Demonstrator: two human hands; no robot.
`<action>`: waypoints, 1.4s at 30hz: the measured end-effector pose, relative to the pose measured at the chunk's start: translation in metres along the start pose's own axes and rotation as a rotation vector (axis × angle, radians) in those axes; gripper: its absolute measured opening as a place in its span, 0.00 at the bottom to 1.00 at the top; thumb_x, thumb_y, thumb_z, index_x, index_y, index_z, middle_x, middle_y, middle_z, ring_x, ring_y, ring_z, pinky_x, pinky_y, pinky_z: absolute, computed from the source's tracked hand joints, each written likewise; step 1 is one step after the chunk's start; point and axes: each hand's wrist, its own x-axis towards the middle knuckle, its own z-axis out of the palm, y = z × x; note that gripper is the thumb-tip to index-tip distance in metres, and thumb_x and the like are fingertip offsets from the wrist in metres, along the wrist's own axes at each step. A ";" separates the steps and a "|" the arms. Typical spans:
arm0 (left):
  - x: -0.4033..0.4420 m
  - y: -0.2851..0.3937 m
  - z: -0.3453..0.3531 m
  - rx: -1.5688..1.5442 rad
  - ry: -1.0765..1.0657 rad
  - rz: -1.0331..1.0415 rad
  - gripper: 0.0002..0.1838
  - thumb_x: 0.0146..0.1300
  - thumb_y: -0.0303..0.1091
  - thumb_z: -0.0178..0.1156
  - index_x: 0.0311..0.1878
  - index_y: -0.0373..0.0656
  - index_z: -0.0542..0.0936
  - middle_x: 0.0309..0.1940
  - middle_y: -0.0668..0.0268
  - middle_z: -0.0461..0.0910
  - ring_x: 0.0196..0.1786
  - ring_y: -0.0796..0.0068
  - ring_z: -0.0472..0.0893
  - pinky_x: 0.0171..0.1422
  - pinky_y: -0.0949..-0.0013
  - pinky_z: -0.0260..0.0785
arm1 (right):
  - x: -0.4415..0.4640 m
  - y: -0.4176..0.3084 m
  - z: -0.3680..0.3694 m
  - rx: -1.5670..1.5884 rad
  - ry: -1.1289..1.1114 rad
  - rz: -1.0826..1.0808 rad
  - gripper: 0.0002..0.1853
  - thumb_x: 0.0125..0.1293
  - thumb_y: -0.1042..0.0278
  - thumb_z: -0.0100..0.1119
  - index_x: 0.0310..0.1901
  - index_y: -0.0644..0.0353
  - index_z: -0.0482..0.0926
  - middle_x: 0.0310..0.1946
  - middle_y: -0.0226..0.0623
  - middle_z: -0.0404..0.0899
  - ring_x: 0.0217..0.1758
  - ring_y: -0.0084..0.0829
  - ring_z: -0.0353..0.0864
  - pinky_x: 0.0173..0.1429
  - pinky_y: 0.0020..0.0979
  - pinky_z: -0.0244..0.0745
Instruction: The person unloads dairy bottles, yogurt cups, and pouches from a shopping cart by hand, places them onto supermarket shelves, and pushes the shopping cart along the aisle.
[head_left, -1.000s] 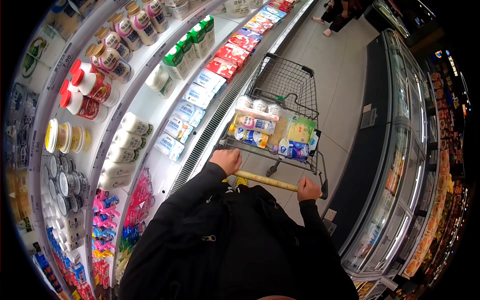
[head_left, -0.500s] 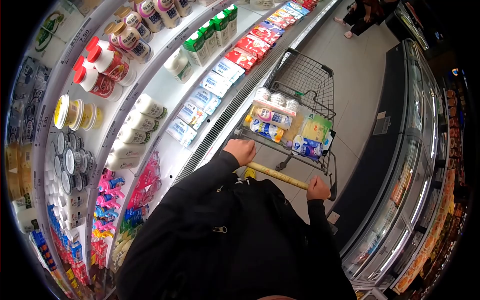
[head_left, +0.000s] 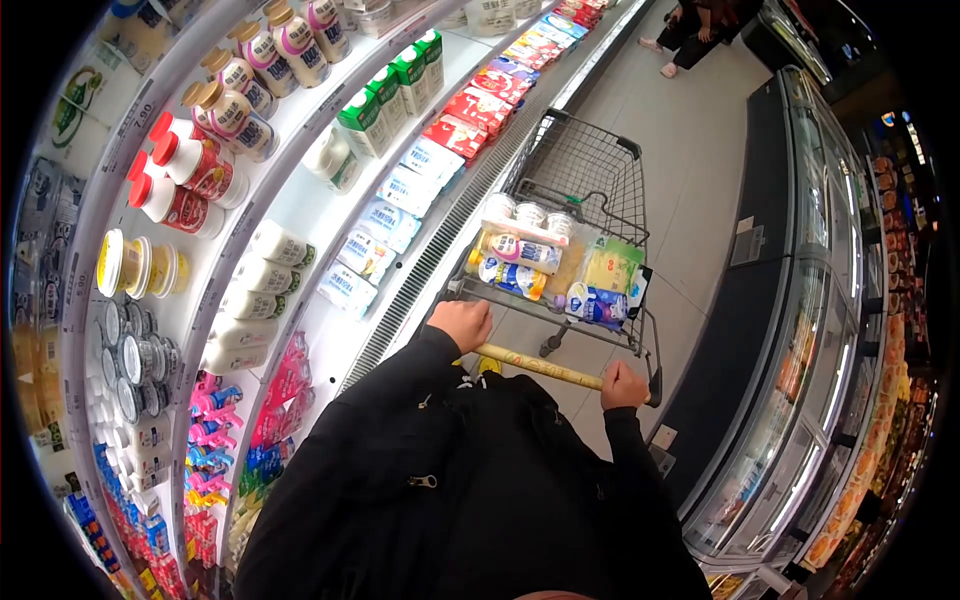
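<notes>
Both my hands grip the yellow handle (head_left: 540,366) of a wire shopping cart (head_left: 585,165). My left hand (head_left: 462,324) is wrapped round its left end, close to the dairy shelf. Round the right end, my right hand (head_left: 624,385) is closed, near the cart's right corner. In the cart's near section lie a bottle with a purple-and-white label (head_left: 522,252), a yellow-capped bottle (head_left: 510,276), several white-lidded cups (head_left: 530,214), a green-and-yellow pack (head_left: 612,268) and a blue-and-white pack (head_left: 596,304). The far part of the basket shows bare wire.
Along the left runs a curved refrigerated shelf with red-capped bottles (head_left: 188,168), green-and-white cartons (head_left: 365,122) and white bottles (head_left: 262,274). Glass-doored freezers (head_left: 790,380) line the right side. A person in dark clothes (head_left: 700,35) is at the far end of the tiled aisle (head_left: 690,130).
The cart, its contents and both my hands sit slightly lower and further left in view. The shelves have shifted left too. My grip on the handle is the same.
</notes>
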 end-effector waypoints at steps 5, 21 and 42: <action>0.000 0.001 -0.002 0.010 -0.021 -0.009 0.11 0.70 0.39 0.60 0.33 0.43 0.78 0.22 0.60 0.81 0.26 0.53 0.83 0.31 0.52 0.75 | 0.003 -0.006 -0.007 0.056 0.008 -0.006 0.16 0.72 0.61 0.56 0.25 0.57 0.76 0.18 0.45 0.76 0.21 0.52 0.77 0.28 0.51 0.67; 0.000 0.002 -0.002 0.007 -0.022 -0.012 0.13 0.71 0.40 0.59 0.33 0.43 0.76 0.23 0.58 0.81 0.27 0.51 0.83 0.32 0.51 0.75 | 0.001 -0.002 -0.001 0.043 0.041 -0.031 0.17 0.70 0.63 0.57 0.23 0.57 0.72 0.18 0.44 0.75 0.20 0.51 0.75 0.28 0.50 0.66; 0.000 0.001 -0.002 0.009 -0.031 -0.020 0.11 0.69 0.39 0.60 0.34 0.43 0.78 0.22 0.59 0.82 0.26 0.53 0.84 0.32 0.52 0.76 | -0.001 -0.002 -0.001 0.028 0.000 -0.011 0.16 0.73 0.62 0.56 0.26 0.58 0.76 0.19 0.44 0.77 0.22 0.51 0.77 0.29 0.50 0.69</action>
